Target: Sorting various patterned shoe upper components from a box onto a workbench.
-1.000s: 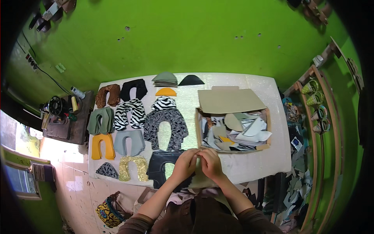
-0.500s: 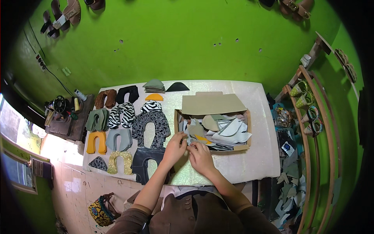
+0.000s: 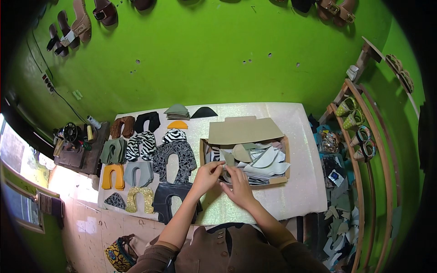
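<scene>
Both my hands meet at the near left corner of an open cardboard box (image 3: 286,170) full of cut material pieces (image 3: 266,158) in white, grey, beige and zebra print. The fingertips of my left hand (image 3: 205,179) are pinched together by the box's front edge. Close beside it is my right hand (image 3: 239,189), its fingers bent and thumb drawn in toward the left fingertips. Whatever lies between the fingers is too small or hidden to make out. Left of the hands lie a black U-shaped stack (image 3: 165,200) and a dark patterned U-shaped stack (image 3: 184,159).
More U-shaped stacks fill the table's left side: yellow (image 3: 108,177), grey (image 3: 139,173), glittery gold (image 3: 140,200) and zebra (image 3: 141,144). Green half-round pieces (image 3: 176,112) sit at the back. A sewing machine (image 3: 69,134) stands left; a wooden shoe rack (image 3: 357,182) stands right.
My view has tilted up slightly, so the table sits lower. Both hands have risen toward the box's contents. The yellow piece seen in the box no longer shows.
</scene>
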{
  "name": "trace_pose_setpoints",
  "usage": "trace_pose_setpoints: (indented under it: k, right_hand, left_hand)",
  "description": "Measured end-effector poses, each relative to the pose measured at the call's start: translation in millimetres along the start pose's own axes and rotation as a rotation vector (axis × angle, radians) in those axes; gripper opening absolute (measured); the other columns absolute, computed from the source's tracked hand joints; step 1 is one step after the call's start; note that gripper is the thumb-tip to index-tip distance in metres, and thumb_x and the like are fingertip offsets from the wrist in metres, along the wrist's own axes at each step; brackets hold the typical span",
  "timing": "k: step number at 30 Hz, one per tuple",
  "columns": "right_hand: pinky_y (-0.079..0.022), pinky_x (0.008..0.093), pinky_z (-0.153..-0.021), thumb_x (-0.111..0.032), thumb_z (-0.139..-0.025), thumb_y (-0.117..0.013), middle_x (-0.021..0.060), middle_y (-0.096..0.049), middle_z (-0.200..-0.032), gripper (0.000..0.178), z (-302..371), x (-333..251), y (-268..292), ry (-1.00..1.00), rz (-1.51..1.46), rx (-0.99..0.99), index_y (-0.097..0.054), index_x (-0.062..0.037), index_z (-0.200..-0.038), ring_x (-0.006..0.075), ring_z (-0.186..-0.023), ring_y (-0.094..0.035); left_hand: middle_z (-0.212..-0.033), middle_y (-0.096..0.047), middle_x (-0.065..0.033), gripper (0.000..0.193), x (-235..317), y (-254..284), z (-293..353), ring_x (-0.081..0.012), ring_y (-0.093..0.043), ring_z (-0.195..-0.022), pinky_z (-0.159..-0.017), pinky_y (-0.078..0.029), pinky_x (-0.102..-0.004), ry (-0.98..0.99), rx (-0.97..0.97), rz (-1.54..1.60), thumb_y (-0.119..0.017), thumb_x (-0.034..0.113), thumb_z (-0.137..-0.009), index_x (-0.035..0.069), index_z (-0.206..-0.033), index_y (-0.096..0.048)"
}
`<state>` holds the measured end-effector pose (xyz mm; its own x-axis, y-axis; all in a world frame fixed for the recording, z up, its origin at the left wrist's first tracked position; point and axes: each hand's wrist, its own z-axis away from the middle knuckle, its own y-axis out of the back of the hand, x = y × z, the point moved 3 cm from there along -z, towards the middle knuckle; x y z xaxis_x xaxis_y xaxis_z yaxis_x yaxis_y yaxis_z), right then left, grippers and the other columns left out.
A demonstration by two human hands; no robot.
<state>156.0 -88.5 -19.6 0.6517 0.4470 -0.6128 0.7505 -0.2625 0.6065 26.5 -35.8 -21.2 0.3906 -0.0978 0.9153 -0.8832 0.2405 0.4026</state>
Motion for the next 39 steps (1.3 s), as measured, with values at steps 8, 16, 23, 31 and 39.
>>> trace_pose_setpoints:
  k: [8,16,23,31,39]
  right_hand:
    - [-0.046,0.0325,-0.066,0.0,-0.074,-0.053,0.012,-0.057,-0.086,0.026,-25.5,37.1,13.7,-0.045,-0.106,0.103,-0.056,-0.0026,-0.1,0.0265,-0.076,-0.057]
    - [-0.046,0.0305,-0.077,-0.011,-0.078,-0.057,0.0145,-0.052,-0.106,0.04,-39.1,51.7,9.3,-0.212,-0.25,-0.122,-0.047,-0.0017,-0.116,0.0249,-0.096,-0.053]
    - [-0.048,0.0265,-0.068,-0.017,-0.08,-0.062,0.0147,-0.057,-0.096,0.049,-38.4,91.1,-55.3,-0.567,-0.365,-0.156,-0.04,0.0049,-0.118,0.0177,-0.08,-0.06]
    - [-0.043,0.0224,-0.069,-0.01,-0.084,-0.054,0.0036,-0.056,-0.08,0.022,-44.3,81.2,-62.2,-0.471,-0.659,-0.135,-0.051,0.0028,-0.102,0.0097,-0.074,-0.054]
    - [-0.036,0.0167,-0.068,-0.009,-0.087,-0.049,-0.0043,-0.05,-0.081,0.011,-58.9,46.5,-6.4,-0.497,-1.126,-0.19,-0.054,-0.0039,-0.096,0.003,-0.075,-0.044]
  left_hand:
    - [-0.099,-0.061,-0.0082,0.027,16.9,4.5,-0.5,-0.011,-0.057,-0.087,-0.079,-0.043,-0.0222,-0.07,-0.024,0.375,-0.048,0.006,-0.087,-0.001,-0.112,-0.055]
    - [-0.108,-0.059,-0.0093,0.028,-2.7,12.2,-12.5,-0.0121,-0.056,-0.095,-0.083,-0.043,-0.0232,-0.134,0.092,0.342,-0.048,0.003,-0.087,-0.001,-0.114,-0.053]
    - [-0.105,-0.055,-0.0133,0.03,-18.2,13.5,-28.9,-0.0199,-0.055,-0.095,-0.085,-0.042,-0.0274,-0.16,0.145,-0.04,-0.051,0.003,-0.082,0.0,-0.112,-0.052]
    - [-0.113,-0.045,-0.0217,0.048,-45.4,29.4,-37.7,-0.0361,-0.044,-0.106,-0.091,-0.036,-0.0386,-0.251,0.384,-0.304,-0.059,0.007,-0.074,-0.001,-0.118,-0.042]
    - [-0.118,-0.041,-0.0173,0.061,-35.2,33.2,-35.2,-0.0275,-0.045,-0.105,-0.09,-0.037,-0.0339,-0.171,0.353,0.077,-0.067,0.022,-0.076,-0.001,-0.123,-0.035]
